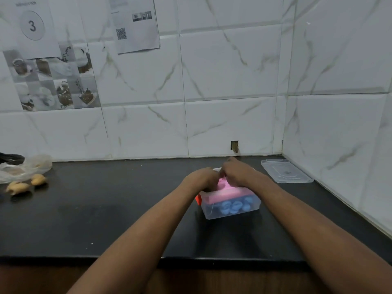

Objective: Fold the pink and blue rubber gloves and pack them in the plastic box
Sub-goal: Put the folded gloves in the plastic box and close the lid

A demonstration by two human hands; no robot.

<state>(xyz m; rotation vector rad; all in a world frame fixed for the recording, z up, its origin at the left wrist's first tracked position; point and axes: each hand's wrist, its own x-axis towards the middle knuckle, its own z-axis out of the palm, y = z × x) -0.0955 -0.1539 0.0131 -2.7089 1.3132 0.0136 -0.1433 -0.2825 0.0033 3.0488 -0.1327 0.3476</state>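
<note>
A clear plastic box (pixel 212 214) stands on the black counter, right of the middle. Folded blue gloves (pixel 234 205) lie at its bottom, showing through the front wall. A folded pink glove (pixel 224 193) lies on top of them and rises above the rim. My left hand (pixel 202 178) and my right hand (pixel 237 174) are both on the far part of the pink glove, fingers curled down onto it. How the fingertips lie is hidden behind the hands. A small orange-red piece (pixel 199 200) shows at the box's left wall.
The box's clear lid (pixel 286 172) lies flat at the back right corner by the tiled wall. At the far left sit a crumpled plastic bag (pixel 25 167) and some tan pieces (pixel 25 184). The counter's front edge (pixel 191 261) runs below my forearms.
</note>
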